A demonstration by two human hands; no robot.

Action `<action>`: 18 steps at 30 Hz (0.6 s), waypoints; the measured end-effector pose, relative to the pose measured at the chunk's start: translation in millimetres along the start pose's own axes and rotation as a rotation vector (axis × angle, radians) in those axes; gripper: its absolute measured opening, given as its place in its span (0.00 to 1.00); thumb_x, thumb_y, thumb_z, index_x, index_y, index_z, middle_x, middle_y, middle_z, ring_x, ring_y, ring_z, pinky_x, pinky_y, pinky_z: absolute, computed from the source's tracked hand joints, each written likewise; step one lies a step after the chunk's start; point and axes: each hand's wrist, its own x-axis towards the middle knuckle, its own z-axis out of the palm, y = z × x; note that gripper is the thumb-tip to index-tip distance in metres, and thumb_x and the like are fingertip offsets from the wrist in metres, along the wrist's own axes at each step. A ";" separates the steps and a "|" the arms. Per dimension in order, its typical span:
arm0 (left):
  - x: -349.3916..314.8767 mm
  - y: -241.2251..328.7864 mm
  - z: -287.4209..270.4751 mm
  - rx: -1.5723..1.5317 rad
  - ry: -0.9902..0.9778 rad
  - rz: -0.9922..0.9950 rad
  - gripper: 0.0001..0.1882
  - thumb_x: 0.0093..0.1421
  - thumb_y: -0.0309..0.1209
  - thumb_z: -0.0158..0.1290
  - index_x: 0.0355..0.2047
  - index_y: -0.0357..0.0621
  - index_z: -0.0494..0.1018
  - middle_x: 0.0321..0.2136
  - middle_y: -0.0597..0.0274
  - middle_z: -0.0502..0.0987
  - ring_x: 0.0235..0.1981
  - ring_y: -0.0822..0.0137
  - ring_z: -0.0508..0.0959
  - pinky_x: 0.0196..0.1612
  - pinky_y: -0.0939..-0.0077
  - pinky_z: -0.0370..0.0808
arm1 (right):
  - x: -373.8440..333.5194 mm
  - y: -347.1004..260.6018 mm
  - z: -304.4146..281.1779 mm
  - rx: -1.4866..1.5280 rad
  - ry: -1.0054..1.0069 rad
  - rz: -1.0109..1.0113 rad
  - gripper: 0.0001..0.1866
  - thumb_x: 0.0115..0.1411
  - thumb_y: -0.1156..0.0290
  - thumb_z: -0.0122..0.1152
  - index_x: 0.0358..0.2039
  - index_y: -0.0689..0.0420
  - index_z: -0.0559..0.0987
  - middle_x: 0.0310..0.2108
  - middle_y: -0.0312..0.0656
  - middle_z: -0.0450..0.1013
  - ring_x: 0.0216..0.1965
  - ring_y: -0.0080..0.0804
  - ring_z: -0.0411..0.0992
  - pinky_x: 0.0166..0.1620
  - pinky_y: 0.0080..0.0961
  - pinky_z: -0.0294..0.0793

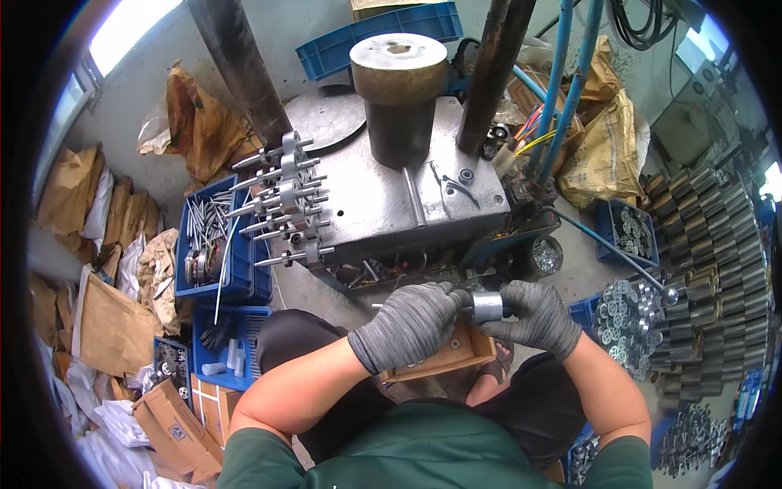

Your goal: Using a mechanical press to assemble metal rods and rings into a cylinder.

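Observation:
Both my hands wear grey knit gloves and meet in front of me, above an open box. Between them is a short, shiny metal cylinder [488, 306]. My right hand [538, 318] grips it from the right, thumb beneath and fingers over its end. At the cylinder's left side, the fingers of my left hand [411, 324] are closed. A thin, light rod tip [377, 306] pokes out left of that hand; the rest of the rod is hidden by the glove. Below lies the cardboard box [444, 371] with a few small rings inside.
Ahead stands a press with a steel table [366, 204], a thick ram [399, 106] and two columns. Shafted gear parts [293, 196] line its left edge; tweezers-like pliers [450, 191] lie on top. Blue bins [220, 277] sit left. Gears [626, 322] and stacked metal cylinders [709, 269] fill the right.

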 end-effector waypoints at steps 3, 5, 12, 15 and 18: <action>-6.6 -0.7 7.1 -0.164 0.042 -0.057 0.17 0.59 0.35 0.60 0.47 0.42 0.77 0.36 0.48 0.80 0.39 0.46 0.83 0.43 0.55 0.80 | 3.3 -9.3 0.0 -0.023 -0.050 -0.009 0.27 0.45 0.50 0.82 0.39 0.55 0.85 0.28 0.42 0.78 0.28 0.42 0.78 0.34 0.36 0.78; -8.1 1.9 7.1 -0.233 0.033 -0.089 0.18 0.58 0.38 0.61 0.45 0.41 0.77 0.35 0.47 0.81 0.38 0.45 0.83 0.42 0.55 0.80 | 2.6 -8.9 1.1 0.005 -0.088 -0.009 0.28 0.45 0.50 0.82 0.41 0.55 0.85 0.29 0.43 0.79 0.29 0.43 0.79 0.35 0.36 0.79; -14.1 9.5 -5.1 -0.211 -0.106 -0.114 0.31 0.56 0.59 0.64 0.40 0.40 0.76 0.33 0.46 0.82 0.36 0.43 0.83 0.41 0.52 0.79 | -9.2 -9.0 9.7 -0.089 -0.169 -0.104 0.26 0.47 0.45 0.78 0.34 0.55 0.84 0.27 0.45 0.77 0.29 0.48 0.79 0.33 0.40 0.77; -18.7 8.3 3.4 -0.188 -0.145 -0.082 0.32 0.55 0.59 0.64 0.39 0.40 0.75 0.32 0.47 0.82 0.36 0.43 0.83 0.41 0.52 0.79 | -15.5 -17.4 12.1 -0.059 -0.210 -0.057 0.25 0.48 0.44 0.77 0.30 0.54 0.82 0.26 0.45 0.76 0.28 0.49 0.78 0.31 0.40 0.76; -27.5 6.1 16.1 -0.281 -0.079 -0.039 0.30 0.55 0.58 0.64 0.36 0.40 0.76 0.30 0.47 0.81 0.35 0.44 0.83 0.39 0.53 0.79 | -18.4 -22.9 10.0 -0.143 -0.230 -0.107 0.23 0.47 0.46 0.78 0.28 0.53 0.81 0.24 0.44 0.76 0.27 0.49 0.78 0.30 0.40 0.76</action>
